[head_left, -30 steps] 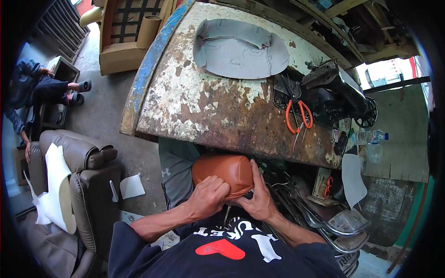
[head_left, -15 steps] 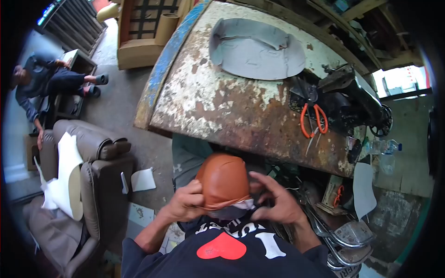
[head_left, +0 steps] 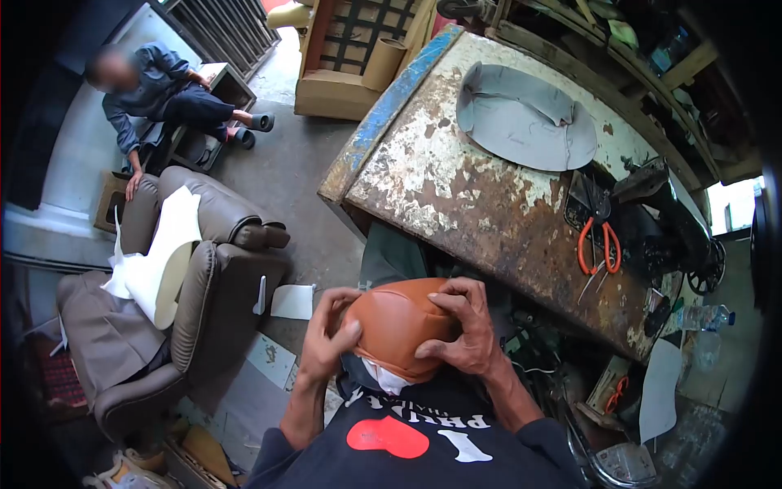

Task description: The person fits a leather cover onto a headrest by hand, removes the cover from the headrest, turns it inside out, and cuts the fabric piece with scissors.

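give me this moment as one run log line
left hand: grips brown cover | right hand: grips opposite side | white material: at cover's near edge | scissors: on bench, near sewing machine

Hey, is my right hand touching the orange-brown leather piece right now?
Touching. The head view shows it: the right hand has its thumb across the front of the orange-brown leather piece and fingertips against its upper edge.
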A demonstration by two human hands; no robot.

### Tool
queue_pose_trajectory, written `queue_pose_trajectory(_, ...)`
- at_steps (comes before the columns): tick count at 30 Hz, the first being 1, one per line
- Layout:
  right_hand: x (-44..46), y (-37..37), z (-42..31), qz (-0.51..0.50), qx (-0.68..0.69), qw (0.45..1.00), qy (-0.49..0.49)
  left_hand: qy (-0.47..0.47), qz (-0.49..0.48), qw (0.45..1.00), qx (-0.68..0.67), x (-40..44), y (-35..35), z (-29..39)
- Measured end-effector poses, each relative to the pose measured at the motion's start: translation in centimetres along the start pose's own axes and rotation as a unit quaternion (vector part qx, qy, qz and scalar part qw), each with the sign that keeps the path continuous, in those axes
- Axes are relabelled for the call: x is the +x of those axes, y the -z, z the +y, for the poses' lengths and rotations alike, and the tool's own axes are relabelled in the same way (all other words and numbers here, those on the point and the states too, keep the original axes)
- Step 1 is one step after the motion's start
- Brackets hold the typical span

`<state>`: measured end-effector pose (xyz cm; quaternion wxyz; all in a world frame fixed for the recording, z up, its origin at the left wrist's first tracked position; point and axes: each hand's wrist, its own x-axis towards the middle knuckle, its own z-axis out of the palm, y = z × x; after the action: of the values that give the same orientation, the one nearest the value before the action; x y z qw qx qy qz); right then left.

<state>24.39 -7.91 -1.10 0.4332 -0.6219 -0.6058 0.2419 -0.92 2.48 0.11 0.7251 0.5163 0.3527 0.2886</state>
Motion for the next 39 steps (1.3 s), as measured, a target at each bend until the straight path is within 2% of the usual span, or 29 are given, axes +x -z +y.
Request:
queue_pose_trajectory(2,0.9,1.2,0.3,0.023,0.036,0.996,0.075,0.014,-0.023,1.0,-0.007,2.4,-0.7,0.3)
queue_pose_trajectory(3,1.2,2.2,1.2,-0.011,-0.012,0.994,0.105,0.027,-0.038,0.999,0.002,3.5,-1.2,0.5)
queue_pose_trajectory(4,1.7,3.0,1.2,-0.007,-0.015,0.994,0.105,0.026,-0.042,0.999,0.003,4.5,-1.4,0.9)
queue_pose_trajectory(6,2.4,5.0,0.4,-0.096,-0.04,0.994,0.031,0.071,-0.128,0.989,0.019,6.5,-2.1,1.6)
queue_pose_trajectory(7,2.3,5.4,-0.1,-0.122,-0.076,0.989,0.021,0.051,-0.163,0.985,0.038,6.8,-2.5,2.0)
queue_pose_trajectory(8,2.4,5.6,0.0,-0.116,-0.078,0.99,0.021,0.049,-0.168,0.984,0.041,6.9,-3.0,2.4)
queue_pose_trajectory(10,2.4,5.0,0.0,-0.037,-0.081,0.989,0.121,0.008,-0.167,0.979,0.118,6.5,-4.0,3.0)
queue_pose_trajectory(11,1.9,4.1,0.4,-0.034,-0.076,0.99,0.117,-0.03,-0.173,0.976,0.126,6.0,-4.5,2.5)
queue_pose_trajectory(12,1.5,3.2,0.8,-0.005,-0.051,0.992,0.114,-0.028,-0.176,0.975,0.129,5.8,-4.6,2.1)
queue_pose_trajectory(14,0.3,2.5,1.2,0.03,-0.03,0.993,0.108,0.047,-0.128,0.981,0.139,5.3,-5.0,1.3)
queue_pose_trajectory(15,0.1,2.5,1.0,0.037,-0.04,0.993,0.108,0.002,-0.083,0.986,0.147,5.0,-5.7,0.8)
queue_pose_trajectory(16,-0.2,2.7,0.6,0.039,-0.049,0.992,0.107,0.004,-0.085,0.986,0.146,4.9,-6.1,0.5)
queue_pose_trajectory(18,-0.7,3.2,0.1,0.046,-0.065,0.994,0.081,0.055,-0.056,0.987,0.142,4.5,-6.8,0.2)
queue_pose_trajectory(19,-0.7,3.4,-0.1,0.05,-0.045,0.997,0.035,0.038,-0.045,0.995,0.083,4.8,-7.5,-0.6)
queue_pose_trajectory(21,-0.4,3.8,-0.5,0.05,-0.045,0.997,-0.024,0.033,-0.035,0.998,0.051,4.9,-8.1,-0.5)
queue_pose_trajectory(23,0.3,5.1,-0.8,0.06,-0.035,0.997,-0.028,0.035,0.011,0.999,-0.012,5.0,-8.6,-1.1)
queue_pose_trajectory(26,0.5,6.3,-1.7,0.027,-0.047,0.997,-0.049,0.045,0.009,0.995,-0.085,5.2,-8.2,-3.7)
queue_pose_trajectory(28,1.0,6.8,-2.2,-0.027,-0.042,0.996,-0.079,0.036,0.013,0.997,-0.073,6.0,-8.8,-2.4)
queue_pose_trajectory(29,0.7,6.7,-2.1,-0.021,-0.021,0.99,-0.134,0.031,0.006,0.999,-0.012,6.7,-9.0,-1.6)
queue_pose_trajectory(30,-0.1,6.2,-2.2,-0.028,-0.022,0.99,-0.135,0.032,0.002,0.998,0.05,7.0,-9.2,-0.5)
queue_pose_trajectory(31,-0.7,5.8,-2.0,0.059,0.073,0.982,-0.163,0.033,-0.018,0.997,-0.066,7.7,-10.2,0.9)
queue_pose_trajectory(32,-1.2,5.4,-1.6,0.144,0.166,0.957,-0.187,0.048,-0.041,0.995,-0.074,8.6,-10.4,3.0)
queue_pose_trajectory(33,-2.3,4.4,-1.0,0.206,0.218,0.936,-0.183,0.024,-0.094,0.995,-0.027,9.3,-10.8,4.7)
queue_pose_trajectory(34,-3.3,4.1,-1.9,0.201,0.216,0.937,-0.185,0.0,-0.146,0.989,0.02,10.0,-11.3,5.9)
queue_pose_trajectory(35,-3.7,4.0,-2.8,0.253,0.212,0.93,-0.163,-0.005,-0.146,0.989,0.018,11.0,-11.8,6.8)
queue_pose_trajectory(36,-4.1,4.1,-3.2,0.306,0.209,0.918,-0.139,-0.014,-0.213,0.975,0.058,11.9,-12.6,7.5)
queue_pose_trajectory(37,-5.1,4.9,-2.9,0.244,0.2,0.94,-0.129,-0.018,-0.279,0.955,0.1,12.5,-13.2,8.0)
queue_pose_trajectory(38,-5.5,5.6,-3.0,0.247,0.203,0.938,-0.132,-0.013,-0.28,0.954,0.104,12.9,-14.0,8.2)
queue_pose_trajectory(39,-5.5,6.5,-3.3,0.164,0.187,0.961,-0.122,0.028,-0.302,0.942,0.142,13.3,-15.3,8.1)
